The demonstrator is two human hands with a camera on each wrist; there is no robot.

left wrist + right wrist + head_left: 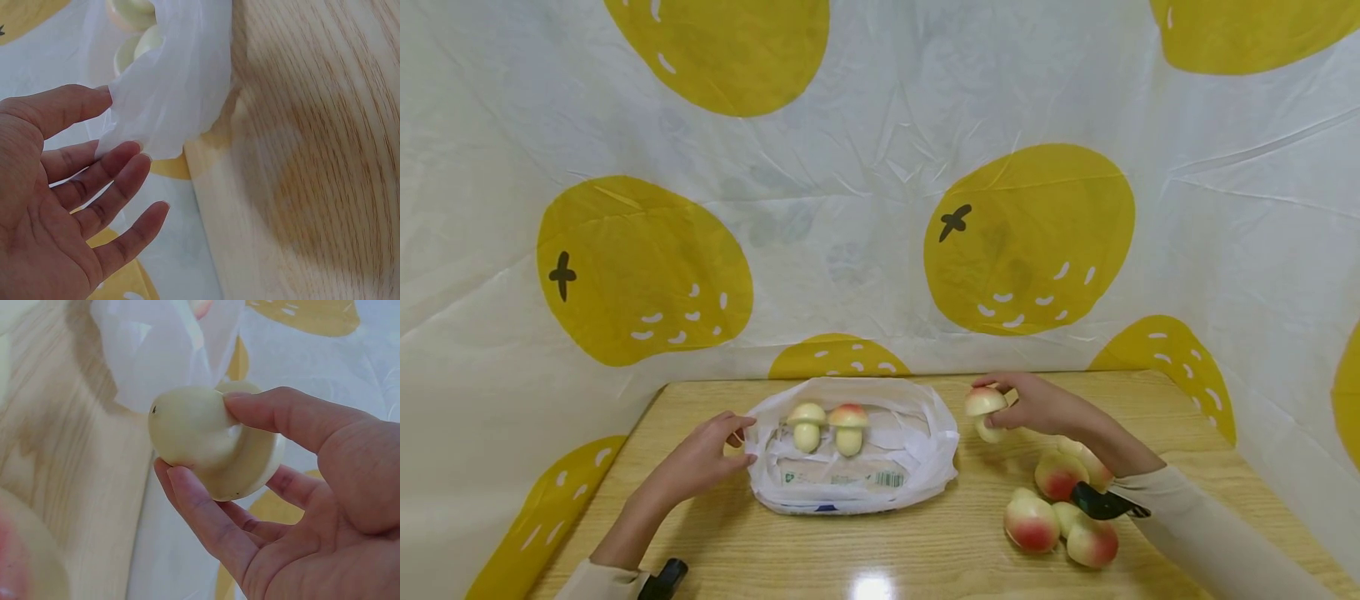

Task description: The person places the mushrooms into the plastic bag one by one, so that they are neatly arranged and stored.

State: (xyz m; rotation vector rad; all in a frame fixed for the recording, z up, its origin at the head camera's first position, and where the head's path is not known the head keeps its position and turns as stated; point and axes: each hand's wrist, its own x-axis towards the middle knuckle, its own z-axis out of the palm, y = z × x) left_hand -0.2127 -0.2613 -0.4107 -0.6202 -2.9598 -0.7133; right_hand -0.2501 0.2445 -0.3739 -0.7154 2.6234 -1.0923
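My right hand (1033, 404) grips a toy mushroom (985, 402) with a pale stem and a reddish cap, between thumb and fingers, just above the table to the right of a white plastic bag (943, 467). The right wrist view shows the thumb on one side of this mushroom and fingers on the other. Two more mushrooms, one with a pale cap (807, 415) and one with a red-tinged cap (848, 417), lie side by side in the opened bag. At the bag's left rim, my left hand (703, 454) touches the thin film, thumb and fingers apart.
Several rounded yellow-and-red pieces (1032, 523) sit in a cluster on the wooden table (700, 550), below the right forearm. Behind the table hangs a white cloth (850, 267) printed with large yellow fruit.
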